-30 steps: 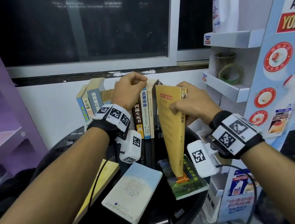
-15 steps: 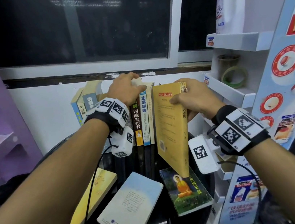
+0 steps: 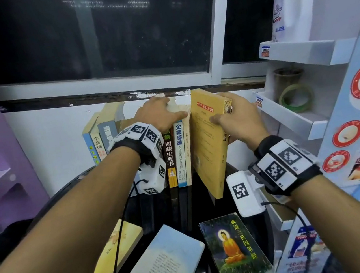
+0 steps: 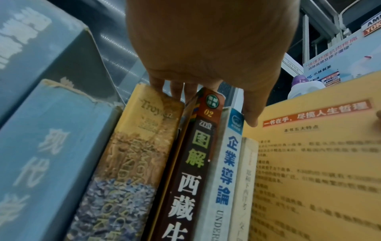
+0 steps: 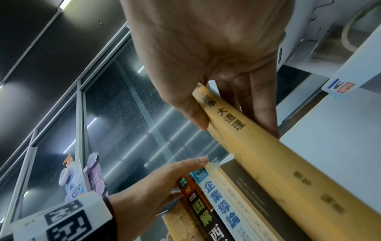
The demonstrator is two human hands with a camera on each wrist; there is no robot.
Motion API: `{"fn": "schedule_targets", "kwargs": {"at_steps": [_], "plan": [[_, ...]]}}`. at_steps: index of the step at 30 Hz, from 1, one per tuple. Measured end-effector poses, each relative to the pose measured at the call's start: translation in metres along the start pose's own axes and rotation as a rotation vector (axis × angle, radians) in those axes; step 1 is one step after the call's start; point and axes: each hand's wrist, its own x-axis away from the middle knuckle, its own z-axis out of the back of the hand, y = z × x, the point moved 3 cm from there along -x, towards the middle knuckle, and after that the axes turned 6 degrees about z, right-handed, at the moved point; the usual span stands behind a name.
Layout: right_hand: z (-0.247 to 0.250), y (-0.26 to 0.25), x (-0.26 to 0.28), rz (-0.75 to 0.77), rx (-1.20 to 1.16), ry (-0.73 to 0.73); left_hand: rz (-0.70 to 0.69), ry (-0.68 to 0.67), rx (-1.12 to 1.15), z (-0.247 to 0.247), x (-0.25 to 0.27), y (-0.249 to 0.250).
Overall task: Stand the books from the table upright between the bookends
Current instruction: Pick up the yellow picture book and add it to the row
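A person is adding a yellow book (image 3: pixel 207 141) to the right end of an upright row of books (image 3: pixel 177 150) at the back of a round black table (image 3: pixel 184 207). The right hand (image 3: pixel 236 119) is pinching its spine near the top – thumb on one cover, fingers on the other – likely to steer it in. The left hand (image 3: pixel 159 113) is lying with straight fingers across the row's tops, seemingly steadying it. Three books are lying flat nearer the person. The bookends are hidden – I cannot make them out.
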Motion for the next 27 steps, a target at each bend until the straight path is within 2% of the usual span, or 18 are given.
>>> {"fn": "schedule_targets", "kwargs": {"at_steps": [7,15,23,27], "plan": [[-0.028,0.015,-0.015,-0.001,-0.057,0.042,-0.045,-0.065,0.071,-0.007,-0.007,-0.011],[-0.056,0.028,-0.032,-0.025,-0.136,0.020,-0.068,-0.085,0.049,-0.004,-0.008,-0.012],[-0.073,0.034,-0.042,0.006,-0.169,-0.044,-0.070,-0.081,0.059,-0.004,-0.006,-0.014],[-0.076,0.036,-0.046,0.031,-0.176,-0.125,-0.059,-0.081,0.045,-0.005,-0.007,-0.015]]}}
